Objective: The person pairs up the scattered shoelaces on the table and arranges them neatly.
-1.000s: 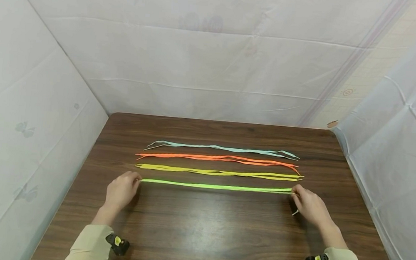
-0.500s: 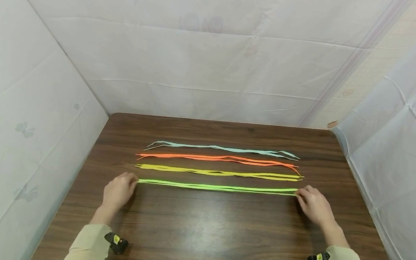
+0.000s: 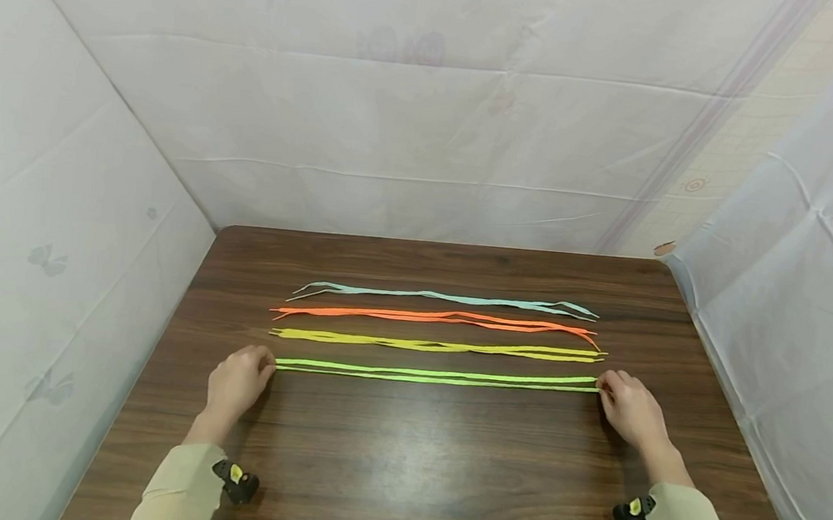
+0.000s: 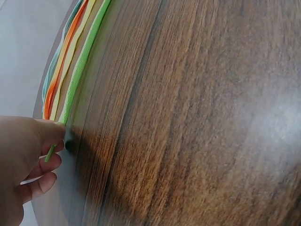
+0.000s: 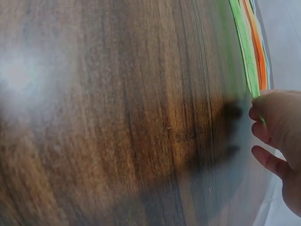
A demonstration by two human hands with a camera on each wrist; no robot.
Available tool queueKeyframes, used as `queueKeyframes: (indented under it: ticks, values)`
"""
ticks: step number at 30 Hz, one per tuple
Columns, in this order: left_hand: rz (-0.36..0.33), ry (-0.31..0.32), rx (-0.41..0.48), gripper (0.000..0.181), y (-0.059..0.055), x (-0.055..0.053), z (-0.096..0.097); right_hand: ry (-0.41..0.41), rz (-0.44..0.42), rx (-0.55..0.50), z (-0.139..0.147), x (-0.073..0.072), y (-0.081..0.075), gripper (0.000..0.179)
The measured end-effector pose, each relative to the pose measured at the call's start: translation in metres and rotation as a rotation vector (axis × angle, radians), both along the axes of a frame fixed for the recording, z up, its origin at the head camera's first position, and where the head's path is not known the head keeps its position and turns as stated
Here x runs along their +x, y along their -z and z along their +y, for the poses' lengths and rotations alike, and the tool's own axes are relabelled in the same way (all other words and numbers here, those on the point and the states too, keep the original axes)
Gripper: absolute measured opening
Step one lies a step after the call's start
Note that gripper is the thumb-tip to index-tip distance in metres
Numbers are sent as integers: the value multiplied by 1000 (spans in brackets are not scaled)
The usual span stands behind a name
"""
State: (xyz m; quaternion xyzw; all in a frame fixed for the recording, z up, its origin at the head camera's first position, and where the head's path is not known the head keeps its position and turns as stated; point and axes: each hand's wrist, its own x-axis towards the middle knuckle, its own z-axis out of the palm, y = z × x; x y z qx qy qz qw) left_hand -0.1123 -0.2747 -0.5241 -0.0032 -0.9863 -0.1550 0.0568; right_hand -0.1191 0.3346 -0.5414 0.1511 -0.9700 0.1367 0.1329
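Note:
A bright green shoelace (image 3: 436, 373), doubled into two near-parallel strands, stretches taut across the table in front of the other laces. My left hand (image 3: 237, 381) pinches its left end; in the left wrist view a short green tip (image 4: 50, 153) pokes out below the thumb. At the other end my right hand (image 3: 631, 408) pinches the lace between thumb and fingers, its remaining fingers loosely bent in the right wrist view. Just beyond lies a yellow shoelace (image 3: 438, 347), then an orange shoelace (image 3: 411, 316) and a pale blue shoelace (image 3: 436, 295), all doubled and roughly parallel.
The dark wood-grain table (image 3: 397, 459) has its far edge against a white cloth wall (image 3: 398, 141). More white sheeting stands at the left and right. Black wrist cameras (image 3: 235, 481) sit at both sleeves.
My hands have drawn slightly apart, the right one moving outward. The green lace's strands have separated into two visible lines, and the loose end below the right hand is out of sight.

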Motion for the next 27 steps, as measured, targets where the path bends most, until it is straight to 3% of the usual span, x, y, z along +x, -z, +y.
queueKeyframes:
  ticks: [7, 27]
  values:
    - [0, -13, 3, 6, 6, -3, 0, 35, 0, 0, 1, -2, 2, 15]
    - [-32, -26, -6, 8, -2, -1, -2, 43, 29, 15, 0, -3, 2, 16]
